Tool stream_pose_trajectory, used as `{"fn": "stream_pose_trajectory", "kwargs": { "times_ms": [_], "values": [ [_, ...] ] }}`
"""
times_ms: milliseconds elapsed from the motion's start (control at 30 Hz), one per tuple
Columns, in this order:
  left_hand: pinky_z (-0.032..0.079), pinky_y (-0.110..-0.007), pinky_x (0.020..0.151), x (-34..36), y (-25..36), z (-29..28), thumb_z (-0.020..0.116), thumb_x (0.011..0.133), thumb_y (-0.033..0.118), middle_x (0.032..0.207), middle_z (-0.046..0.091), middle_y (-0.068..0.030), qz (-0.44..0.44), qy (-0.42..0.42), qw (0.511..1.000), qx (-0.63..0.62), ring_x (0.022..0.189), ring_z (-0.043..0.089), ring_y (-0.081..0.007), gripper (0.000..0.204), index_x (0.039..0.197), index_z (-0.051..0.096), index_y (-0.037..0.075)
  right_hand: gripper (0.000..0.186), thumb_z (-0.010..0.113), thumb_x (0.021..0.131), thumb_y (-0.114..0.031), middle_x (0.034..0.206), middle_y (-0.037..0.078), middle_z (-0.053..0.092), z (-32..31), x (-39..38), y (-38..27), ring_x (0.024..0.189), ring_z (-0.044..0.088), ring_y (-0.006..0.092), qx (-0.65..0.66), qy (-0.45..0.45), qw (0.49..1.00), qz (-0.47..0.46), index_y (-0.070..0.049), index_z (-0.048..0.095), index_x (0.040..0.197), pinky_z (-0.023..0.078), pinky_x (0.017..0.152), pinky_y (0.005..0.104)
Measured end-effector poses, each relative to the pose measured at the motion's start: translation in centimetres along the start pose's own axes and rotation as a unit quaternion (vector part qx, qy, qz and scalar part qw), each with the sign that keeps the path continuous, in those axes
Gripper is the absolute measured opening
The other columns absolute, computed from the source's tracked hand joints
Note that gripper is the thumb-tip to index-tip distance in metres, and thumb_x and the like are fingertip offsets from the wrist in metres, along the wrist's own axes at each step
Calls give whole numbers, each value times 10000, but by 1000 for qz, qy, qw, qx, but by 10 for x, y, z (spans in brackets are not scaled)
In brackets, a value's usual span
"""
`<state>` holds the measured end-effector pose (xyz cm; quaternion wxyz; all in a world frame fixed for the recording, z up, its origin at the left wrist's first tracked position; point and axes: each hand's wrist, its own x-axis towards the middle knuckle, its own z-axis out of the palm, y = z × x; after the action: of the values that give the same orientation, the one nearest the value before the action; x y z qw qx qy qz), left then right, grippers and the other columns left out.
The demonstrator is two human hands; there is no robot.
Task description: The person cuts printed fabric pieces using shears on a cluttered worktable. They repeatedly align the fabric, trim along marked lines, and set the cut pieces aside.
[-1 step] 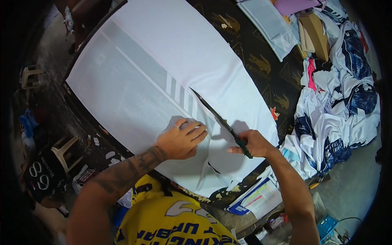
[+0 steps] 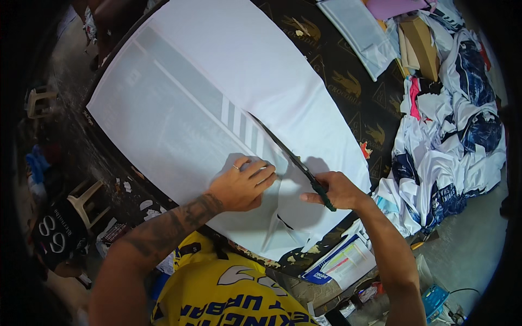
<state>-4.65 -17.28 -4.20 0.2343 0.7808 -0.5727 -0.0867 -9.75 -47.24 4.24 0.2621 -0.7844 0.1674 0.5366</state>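
A large white fabric sheet (image 2: 304,108) with a grey printed panel and stripes covers most of the dark table. My right hand (image 2: 338,191) grips long dark scissors (image 2: 288,155) by their handles. Their blades run up and left along the edge of the grey panel, and the tip lies just right of the stripes. A cut, partly folded part of the sheet lies below the blades. My left hand (image 2: 247,186), with a ring on one finger, rests on the fabric left of the scissors, fingers stretched out.
Crumpled white and navy garments (image 2: 429,157) are heaped at the right. A brown cardboard box (image 2: 418,49) and a clear plastic folder (image 2: 359,38) lie at the upper right. Papers (image 2: 348,266) sit by the near edge. A person in black (image 2: 60,233) is at lower left, beside a beige stool (image 2: 89,204).
The scissors' tip has shifted slightly up and left along the panel's edge. My left hand stays in place on the fabric.
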Motion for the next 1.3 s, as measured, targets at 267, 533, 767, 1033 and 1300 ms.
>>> {"fn": "stream_pose_trajectory", "kwargs": {
  "times_ms": [267,533,767,1033,1300],
  "values": [
    [392,-475,1107,-2,-7,-2,732,830,314,1412,587,-61,-13,4,997,-81,1331,528,-246,545,1316,645,84,685,870,818,-674,636,16,526,-23,15,-52,633,481,160,13,18,999,-28,-34,634,757,405,600,366],
    [346,-458,1151,-3,-17,2,712,867,304,1375,560,-102,-10,0,993,-116,1377,471,-255,592,1371,609,10,642,890,825,-632,672,-12,489,-41,38,-94,672,452,141,80,11,996,-39,-38,649,856,368,617,337],
    [428,-534,1100,-11,-48,-71,700,801,85,1352,607,-201,-116,-4,957,-265,1279,561,-372,584,1364,599,-30,642,935,766,-622,616,-13,474,-46,46,-119,620,468,146,86,58,993,-61,-58,634,716,376,575,339],
    [446,-450,1064,-11,-350,-192,542,983,-3,1270,640,-141,-216,164,960,64,1211,589,-354,364,1331,628,58,673,943,735,-644,601,0,501,-67,68,-169,598,484,143,67,37,997,-34,-78,584,673,388,566,339],
    [555,-418,904,-109,-419,-228,624,1030,77,1121,733,-166,-334,335,879,56,985,718,-308,307,1327,698,58,724,946,715,-677,578,31,518,-92,85,-224,574,506,156,64,44,996,-34,-63,569,639,404,564,338]
  ]
}}
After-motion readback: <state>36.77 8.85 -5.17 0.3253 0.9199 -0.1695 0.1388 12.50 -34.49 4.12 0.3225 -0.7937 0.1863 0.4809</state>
